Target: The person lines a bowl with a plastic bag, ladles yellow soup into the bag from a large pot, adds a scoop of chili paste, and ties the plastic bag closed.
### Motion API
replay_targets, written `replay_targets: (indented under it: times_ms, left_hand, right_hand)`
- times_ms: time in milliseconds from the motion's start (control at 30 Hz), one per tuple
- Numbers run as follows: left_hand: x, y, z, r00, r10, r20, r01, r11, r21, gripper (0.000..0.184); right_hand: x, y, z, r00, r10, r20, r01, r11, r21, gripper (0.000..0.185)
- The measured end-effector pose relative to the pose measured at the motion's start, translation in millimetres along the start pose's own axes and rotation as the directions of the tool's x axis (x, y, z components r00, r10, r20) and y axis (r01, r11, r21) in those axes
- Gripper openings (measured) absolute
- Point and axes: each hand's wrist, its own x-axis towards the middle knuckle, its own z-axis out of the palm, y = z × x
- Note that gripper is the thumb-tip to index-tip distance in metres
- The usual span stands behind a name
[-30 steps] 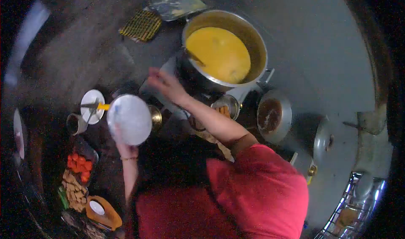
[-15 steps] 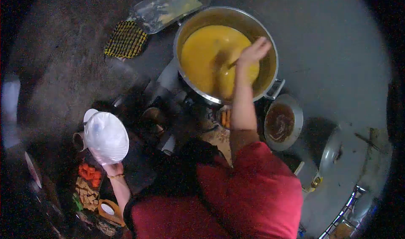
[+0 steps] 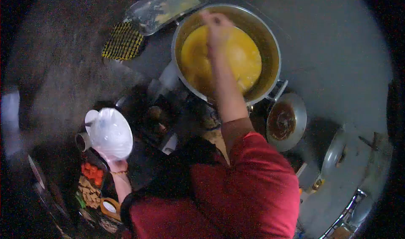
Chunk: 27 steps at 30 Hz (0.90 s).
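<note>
Big pot (image 3: 271, 53) under right hand (image 3: 217, 23), white dish (image 3: 112, 131) in left hand (image 3: 116, 165).
I see yellow liquid (image 3: 247, 55) partway up the pot's walls; pan (image 3: 300, 112) just beside the handle (image 3: 278, 90) at its near-right edge. Dish is tilted, well off the pot's near-left edge, left hand clamped on its near edge. Right hand blurred, over the pot toward its far edge; I can't tell whether it's closed on anything.
</note>
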Motion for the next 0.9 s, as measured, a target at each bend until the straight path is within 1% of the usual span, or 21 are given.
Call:
replay_targets:
  times_ms: [33,67,100,133,167,200,233,300,400,500,533,567,600,633,667,700,767,800,833,867,900]
  left_hand:
    - [4,0,-2,1.0,0.008,-0.02,-0.008,1.0,-0.013,0.052]
    - [8,0,-1,0.999,0.014,-0.032,-0.015,1.0,-0.027,0.052]
    - [12,2,4,0.999,0.015,-0.032,-0.017,0.999,-0.049,0.052]
    - [13,6,15,1.0,0.009,0.006,-0.008,0.998,-0.069,0.052]
    - [16,14,31,0.999,0.006,0.048,-0.002,0.996,-0.089,0.051]
    - [19,18,45,0.999,0.005,0.046,0.0,0.996,-0.094,0.051]
    - [24,19,60,0.999,0.033,0.043,-0.031,0.999,-0.044,0.051]
    - [30,18,72,0.997,0.067,0.045,-0.068,0.998,0.0,0.05]
    - [36,11,70,0.999,0.021,0.032,-0.021,1.0,0.004,0.046]
    - [41,-1,56,1.0,0.002,0.016,-0.004,0.996,0.088,0.047]
    - [38,-5,58,1.0,-0.014,-0.002,0.014,0.995,0.1,0.049]
    - [32,-4,64,1.0,-0.005,-0.014,0.007,0.996,0.086,0.049]
    - [25,-1,72,1.0,-0.017,0.009,0.017,0.999,0.043,0.051]
    - [21,-2,76,0.999,-0.034,0.03,0.034,0.999,0.005,0.054]
    - [31,-9,64,0.997,-0.069,-0.028,0.067,0.997,-0.046,0.061]
    - [16,-1,81,1.0,-0.026,0.016,0.026,0.999,-0.018,0.069]
    - [28,-8,63,0.997,-0.043,-0.071,0.039,0.998,-0.052,0.074]
    - [22,-3,75,0.998,-0.022,-0.056,0.019,0.998,-0.058,0.075]
    - [22,1,79,0.999,-0.015,-0.051,0.011,0.998,-0.066,0.075]
    - [22,2,82,0.999,0.009,-0.033,-0.01,0.998,-0.057,0.074]
    - [20,3,83,0.999,0.026,-0.019,-0.027,0.999,-0.044,0.072]
  right_hand:
    - [23,35,-23,0.982,-0.14,-0.125,0.11,0.969,-0.219,0.028]
    - [30,1,-56,0.867,0.285,-0.408,-0.222,0.955,0.196,0.024]
    - [43,-16,-101,0.848,0.387,-0.361,-0.117,0.802,0.586,0.017]
    - [44,-46,-142,0.737,0.547,-0.398,-0.229,0.755,0.614,0.018]
    - [39,-33,-195,0.786,0.51,-0.348,-0.205,0.747,0.632,0.022]
    - [34,-57,-226,0.805,0.48,-0.348,-0.199,0.772,0.604,0.03]
    - [30,-60,-264,0.883,0.389,-0.262,-0.182,0.799,0.573,0.032]
    - [18,-94,-293,0.961,0.263,-0.091,-0.159,0.788,0.594,0.033]
    - [0,-117,-262,0.958,0.283,-0.04,-0.216,0.807,0.55,0.031]
    - [-15,-70,-180,0.887,0.434,-0.159,-0.304,0.806,0.508,0.017]
    - [-13,-43,-155,0.881,0.449,-0.148,-0.324,0.802,0.502,0.015]
    - [-11,-20,-132,0.891,0.438,-0.119,-0.296,0.759,0.581,0.016]
    - [-2,-22,-108,0.876,0.444,-0.19,-0.232,0.733,0.64,0.017]
    - [10,-27,-104,0.879,0.446,-0.172,-0.246,0.73,0.638,0.017]
    - [18,-33,-106,0.864,0.447,-0.231,-0.201,0.728,0.656,0.019]
    - [19,-37,-113,0.843,0.453,-0.292,-0.16,0.727,0.667,0.021]
    - [17,-46,-161,0.877,0.421,-0.233,-0.185,0.742,0.644,0.026]
    - [17,-59,-184,0.892,0.415,-0.179,-0.224,0.749,0.624,0.03]
    - [15,-79,-208,0.91,0.406,-0.088,-0.251,0.705,0.664,0.035]
    - [14,-98,-227,0.945,0.325,-0.025,-0.235,0.732,0.639,0.04]
    - [10,-124,-235,0.951,0.307,-0.027,-0.244,0.804,0.542,0.044]
